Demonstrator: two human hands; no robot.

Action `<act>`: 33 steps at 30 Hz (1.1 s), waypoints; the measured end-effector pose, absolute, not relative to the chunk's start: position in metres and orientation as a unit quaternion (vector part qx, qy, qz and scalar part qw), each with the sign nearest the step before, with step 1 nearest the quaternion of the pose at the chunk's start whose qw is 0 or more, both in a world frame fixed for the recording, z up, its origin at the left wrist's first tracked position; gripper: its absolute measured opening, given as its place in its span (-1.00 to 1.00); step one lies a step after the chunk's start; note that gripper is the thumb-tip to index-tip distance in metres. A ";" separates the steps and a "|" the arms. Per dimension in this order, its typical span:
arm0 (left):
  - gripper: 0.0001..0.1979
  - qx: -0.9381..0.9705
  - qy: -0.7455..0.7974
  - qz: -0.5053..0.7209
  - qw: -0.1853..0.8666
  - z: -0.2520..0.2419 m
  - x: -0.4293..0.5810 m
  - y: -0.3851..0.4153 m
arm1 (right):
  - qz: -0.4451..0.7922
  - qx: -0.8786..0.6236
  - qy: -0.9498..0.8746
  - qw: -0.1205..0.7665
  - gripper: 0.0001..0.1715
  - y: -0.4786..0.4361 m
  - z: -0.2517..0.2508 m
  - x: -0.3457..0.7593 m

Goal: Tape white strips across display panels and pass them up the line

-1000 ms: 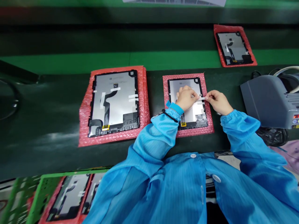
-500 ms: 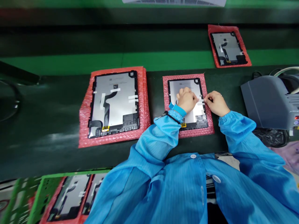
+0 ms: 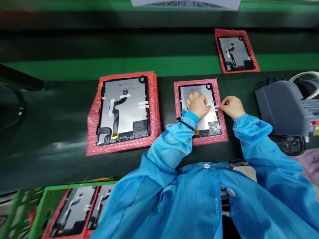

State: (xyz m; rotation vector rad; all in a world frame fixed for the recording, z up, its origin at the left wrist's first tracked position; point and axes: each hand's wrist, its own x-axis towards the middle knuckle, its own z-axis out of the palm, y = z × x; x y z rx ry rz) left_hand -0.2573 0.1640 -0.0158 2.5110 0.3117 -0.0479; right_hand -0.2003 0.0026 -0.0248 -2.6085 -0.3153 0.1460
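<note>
1. WORKPIECE: tablet display panel (image 3: 193,91), rear side up, black frame, silver sheet. Lies flat on red bubble-wrap pad (image 3: 199,81), on dark green bench mat (image 3: 52,129), just R of the body's centre line.
2. AXIS: long axis runs fore-aft, away from the operator, w/ slight tilt. Short edges face toward and away from the body.
3. L HAND (image 3: 198,105): on top of the panel, mid-length, fingers curled, covering the central area. Nearer hand: it lies over the panel, not beside it. Contact w/ the sheet is likely, but pressure or grip cannot be told.
4. R HAND (image 3: 231,107): outside the panel's R long edge, over the pad, fingertips (image 3: 217,106) reaching in at a white tape strip (image 3: 213,107) on that edge. Grip on the strip too small to confirm.
5. HAND STATE: apart, but only a narrow gap, both at about panel mid-length. Not clamped together.
6. WRIST: blue strap (image 3: 190,116) w/ black cord (image 3: 185,124) on L wrist. Both sleeves are blue ESD smock (image 3: 254,139).
7. ADJACENT: second panel (image 3: 124,106) on a red bubble-wrap stack (image 3: 156,113) to the L. Third panel (image 3: 234,53) on a pad, far R. Grey bench unit (image 3: 284,103) w/ red readout, R.
</note>
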 end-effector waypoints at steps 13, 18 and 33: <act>-0.57 0.952 0.242 -0.099 0.162 0.004 -0.357 0.206 | 0.157 -0.970 -0.035 0.185 -0.61 0.034 -0.001 -0.206; -0.72 0.945 0.233 -0.080 0.213 -0.009 -0.347 0.212 | 0.207 -0.856 -0.004 0.473 -0.61 0.041 0.011 -0.203; -0.90 0.884 0.351 0.214 0.222 0.071 -0.420 0.340 | 0.324 -0.618 -0.235 0.677 -0.61 0.181 0.115 -0.236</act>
